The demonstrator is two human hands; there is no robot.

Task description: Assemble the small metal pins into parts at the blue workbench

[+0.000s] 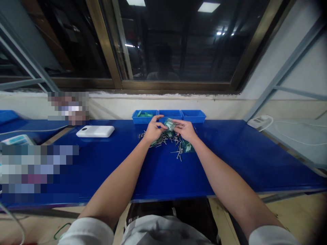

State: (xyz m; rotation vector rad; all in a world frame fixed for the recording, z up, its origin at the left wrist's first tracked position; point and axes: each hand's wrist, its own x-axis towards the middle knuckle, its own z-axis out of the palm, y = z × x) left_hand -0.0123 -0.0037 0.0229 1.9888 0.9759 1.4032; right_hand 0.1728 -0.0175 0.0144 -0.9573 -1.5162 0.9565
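Note:
Both of my hands hold a small clear greenish plastic bag [169, 124] above the blue table. My left hand [154, 129] pinches its left side between thumb and fingers. On its right side, the fingers of my right hand [185, 130] are closed on the same bag. What lies inside the bag is too small to make out. Beneath the hands, loose screws [163, 139] are spread in a pile. Another greenish bag [188, 147] rests by my right wrist, with pale pieces in it.
Three joined blue bins [170, 114] stand at the table's back; the left one holds green bags. A white power bank-like device [95, 131] lies on the blue table [107, 163] to the left. At the right edge is a white power strip [260, 121] with a cable.

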